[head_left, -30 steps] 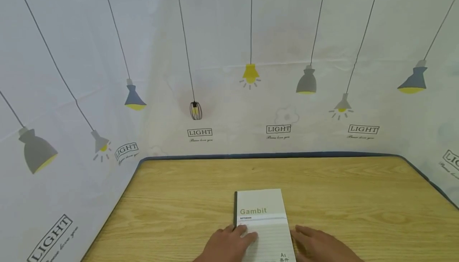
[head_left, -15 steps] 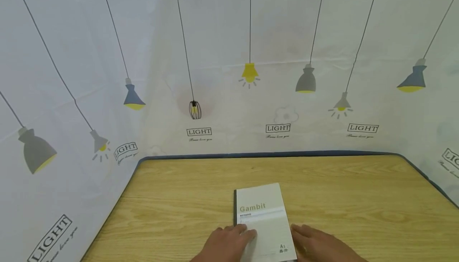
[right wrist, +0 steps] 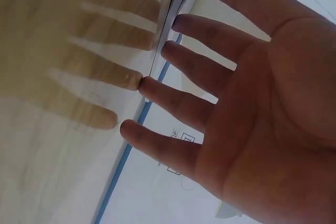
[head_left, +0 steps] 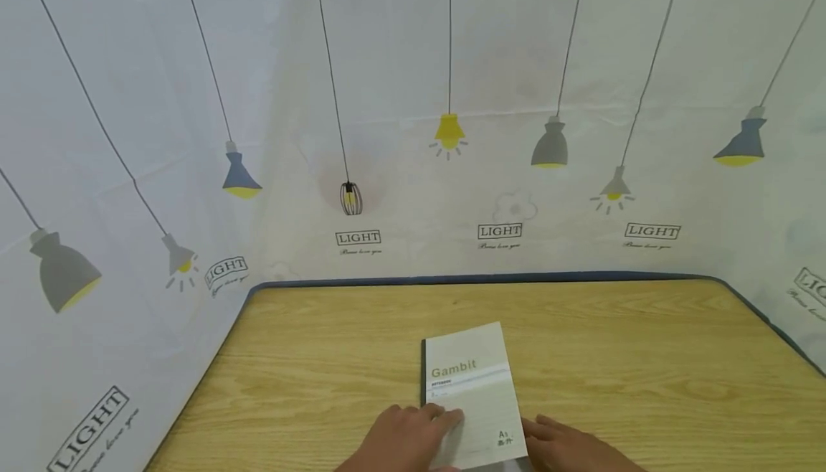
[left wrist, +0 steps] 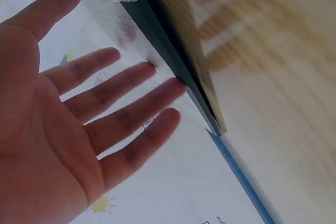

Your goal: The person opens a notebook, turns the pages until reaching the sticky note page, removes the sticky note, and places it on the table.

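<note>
A white notebook [head_left: 477, 400] printed "Gambit", with a dark spine [left wrist: 163, 45] along its left side, rests on the table ahead of me. Its cover tilts up on the right side, and a strip of what lies beneath shows at the bottom right. My left hand [head_left: 403, 437] lies over the lower left part, thumb on the cover; in the left wrist view its extended fingers reach the spine. Beside the right edge is my right hand [head_left: 571, 447], its fingers fairly straight in the right wrist view, fingertips by the page edges [right wrist: 170, 17]. The right thumb's contact is hidden.
The wood-grain table [head_left: 323, 357] is glossy and reflects the fingers in both wrist views. A blue edge strip [head_left: 452, 280] runs along its back. Behind and beside it hang white sheets [head_left: 400, 63] printed with lamps and the word LIGHT.
The notebook's cover has risen on its right side, its top right corner moving upward in view. The right hand has shifted slightly; the left hand stays almost in place.
</note>
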A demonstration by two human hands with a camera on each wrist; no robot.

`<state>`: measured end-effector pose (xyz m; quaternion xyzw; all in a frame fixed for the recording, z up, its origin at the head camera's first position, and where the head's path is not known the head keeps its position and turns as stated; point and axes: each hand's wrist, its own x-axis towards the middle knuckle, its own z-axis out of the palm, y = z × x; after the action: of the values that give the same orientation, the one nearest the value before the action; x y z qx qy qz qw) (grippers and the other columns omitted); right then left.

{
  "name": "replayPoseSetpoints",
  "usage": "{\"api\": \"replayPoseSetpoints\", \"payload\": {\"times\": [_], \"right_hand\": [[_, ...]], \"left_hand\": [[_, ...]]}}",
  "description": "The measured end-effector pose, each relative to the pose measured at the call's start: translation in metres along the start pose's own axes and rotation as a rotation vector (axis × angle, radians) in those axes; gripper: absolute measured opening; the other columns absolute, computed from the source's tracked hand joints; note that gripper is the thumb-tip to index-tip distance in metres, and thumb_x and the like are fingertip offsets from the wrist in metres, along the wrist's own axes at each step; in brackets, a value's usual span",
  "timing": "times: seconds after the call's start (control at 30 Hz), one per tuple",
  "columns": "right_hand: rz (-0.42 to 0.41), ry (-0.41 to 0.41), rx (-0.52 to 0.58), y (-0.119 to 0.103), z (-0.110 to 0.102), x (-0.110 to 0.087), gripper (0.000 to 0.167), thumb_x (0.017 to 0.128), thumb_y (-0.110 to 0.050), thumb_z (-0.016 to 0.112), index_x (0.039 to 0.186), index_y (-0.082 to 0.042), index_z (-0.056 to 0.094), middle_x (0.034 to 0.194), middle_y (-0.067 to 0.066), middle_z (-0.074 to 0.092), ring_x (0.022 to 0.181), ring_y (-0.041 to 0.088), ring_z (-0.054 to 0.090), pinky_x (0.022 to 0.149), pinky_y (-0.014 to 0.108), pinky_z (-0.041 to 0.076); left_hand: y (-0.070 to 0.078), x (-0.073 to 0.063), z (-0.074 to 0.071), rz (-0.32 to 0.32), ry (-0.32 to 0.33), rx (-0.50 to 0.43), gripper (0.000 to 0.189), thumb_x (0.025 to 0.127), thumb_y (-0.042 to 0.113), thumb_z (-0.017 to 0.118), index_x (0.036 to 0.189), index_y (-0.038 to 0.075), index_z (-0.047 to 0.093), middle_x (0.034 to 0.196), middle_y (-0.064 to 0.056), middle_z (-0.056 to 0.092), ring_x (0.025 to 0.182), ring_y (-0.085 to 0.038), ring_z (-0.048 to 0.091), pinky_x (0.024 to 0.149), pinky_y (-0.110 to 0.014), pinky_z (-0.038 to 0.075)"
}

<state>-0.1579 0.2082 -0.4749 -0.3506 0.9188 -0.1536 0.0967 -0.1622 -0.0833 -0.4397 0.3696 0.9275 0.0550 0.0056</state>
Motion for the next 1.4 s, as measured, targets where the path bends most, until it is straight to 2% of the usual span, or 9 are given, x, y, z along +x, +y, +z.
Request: {"api": "replayPoseSetpoints", "payload": {"times": [0.1,0.33,0.43,0.6,0.83,0.97,1.07,1.2,1.4], "right_hand": [[-0.013,0.018,-0.032,-0.001,0.001,0.001,0.068,0.09,-0.064,0.059,0.142,-0.019,0.058,0.143,0.015,0.058,0.125,0.038,0.06,0.098,0.049,0.051],[0.071,-0.062,0.031,-0.003,0.0,0.002,0.069,0.088,-0.064,0.062,0.139,-0.017,0.06,0.144,0.017,0.056,0.122,0.053,0.056,0.089,0.05,0.055],[0.089,-0.086,0.036,-0.003,-0.001,0.002,0.066,0.089,-0.062,0.062,0.138,-0.018,0.061,0.145,0.014,0.056,0.123,0.053,0.055,0.088,0.052,0.055],[0.08,-0.103,0.04,0.001,-0.001,0.001,0.065,0.092,-0.059,0.06,0.143,-0.02,0.056,0.149,0.012,0.053,0.128,0.051,0.052,0.09,0.051,0.055],[0.045,-0.103,0.03,0.006,0.001,-0.001,0.063,0.093,-0.056,0.059,0.144,-0.019,0.055,0.15,0.012,0.052,0.128,0.051,0.051,0.089,0.048,0.055],[0.061,-0.102,0.029,0.005,0.002,0.0,0.065,0.092,-0.057,0.06,0.144,-0.019,0.055,0.15,0.012,0.052,0.129,0.051,0.051,0.088,0.05,0.055],[0.051,-0.103,0.017,0.005,0.002,0.0,0.065,0.092,-0.057,0.06,0.144,-0.018,0.055,0.15,0.012,0.051,0.129,0.051,0.05,0.088,0.05,0.055],[0.046,-0.104,0.005,0.005,0.002,-0.001,0.066,0.092,-0.058,0.06,0.144,-0.018,0.055,0.15,0.012,0.051,0.129,0.051,0.05,0.088,0.049,0.055],[0.054,-0.104,0.007,0.004,0.003,-0.001,0.066,0.092,-0.058,0.06,0.144,-0.018,0.054,0.15,0.012,0.051,0.129,0.051,0.05,0.088,0.05,0.055]], "left_hand": [[-0.003,-0.001,0.0,0.053,0.035,0.019,0.059,0.095,0.065,0.05,0.134,0.023,0.059,0.111,0.002,0.073,0.086,-0.008,0.068,0.062,-0.023,0.045],[-0.005,-0.003,0.0,0.13,0.096,0.034,0.057,0.1,0.055,0.048,0.145,0.02,0.047,0.1,0.002,0.073,0.072,-0.003,0.061,0.058,-0.02,0.041],[-0.003,-0.007,-0.001,0.088,0.094,0.031,0.066,0.097,0.051,0.057,0.152,0.022,0.037,0.101,0.003,0.072,0.074,-0.003,0.061,0.061,-0.022,0.046],[0.001,-0.011,-0.004,0.016,0.16,0.008,0.093,0.085,0.038,0.074,0.159,0.021,0.02,0.108,0.0,0.072,0.069,-0.004,0.059,0.06,-0.021,0.047],[0.002,-0.016,-0.009,-0.06,0.226,-0.185,0.101,0.086,0.026,0.069,0.162,0.026,0.002,0.124,-0.006,0.067,0.074,-0.002,0.055,0.063,-0.022,0.048],[0.002,-0.018,-0.01,-0.053,0.385,-0.133,0.101,0.08,0.02,0.069,0.162,0.02,0.009,0.144,-0.007,0.055,0.078,-0.008,0.059,0.064,-0.024,0.049],[0.003,-0.02,-0.011,-0.04,0.517,-0.052,0.104,0.074,0.016,0.072,0.161,0.016,0.015,0.154,-0.007,0.046,0.096,-0.015,0.066,0.072,-0.029,0.053],[0.002,-0.022,-0.016,-0.01,0.667,0.02,0.104,0.067,0.01,0.073,0.159,0.014,0.023,0.155,-0.007,0.043,0.119,-0.02,0.061,0.085,-0.037,0.054],[-0.005,-0.026,-0.028,0.086,0.854,0.066,0.082,0.068,0.005,0.057,0.149,0.009,0.045,0.148,-0.013,0.049,0.126,-0.028,0.054,0.092,-0.046,0.048]]}}
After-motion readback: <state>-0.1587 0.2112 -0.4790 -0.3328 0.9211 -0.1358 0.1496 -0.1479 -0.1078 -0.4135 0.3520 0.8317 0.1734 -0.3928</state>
